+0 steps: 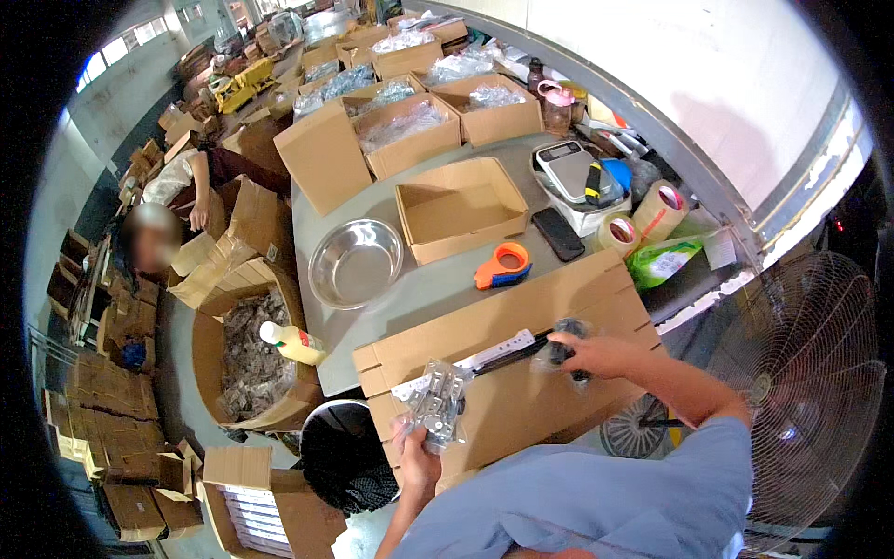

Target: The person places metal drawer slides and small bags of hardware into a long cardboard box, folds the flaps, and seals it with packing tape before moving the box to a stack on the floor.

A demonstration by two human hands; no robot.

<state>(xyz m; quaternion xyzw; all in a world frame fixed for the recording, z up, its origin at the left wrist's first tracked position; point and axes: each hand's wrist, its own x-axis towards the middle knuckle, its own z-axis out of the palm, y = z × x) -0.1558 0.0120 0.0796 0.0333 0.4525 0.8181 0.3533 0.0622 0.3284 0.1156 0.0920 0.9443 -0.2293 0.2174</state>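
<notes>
My left hand (418,456) is closed on a see-through plastic bag of metal parts (438,399), held above the near left side of a flat cardboard sheet (587,289). At the sheet's right, my right hand (596,354) grips a see-through bag of black parts (568,340); its fingers curl over the top. Between my hands lies a white metal strip with holes (498,352), a dark strip alongside it. The left end of the white strip is partly hidden behind the bag of metal parts.
Beyond the sheet are a steel bowl (356,264), a shallow carton (463,240), an orange tape dispenser (501,267), a phone (558,234) and tape rolls (659,211). A fan (801,373) stands right, a black-lined bin (345,456) left. Another person (172,182) is at far left.
</notes>
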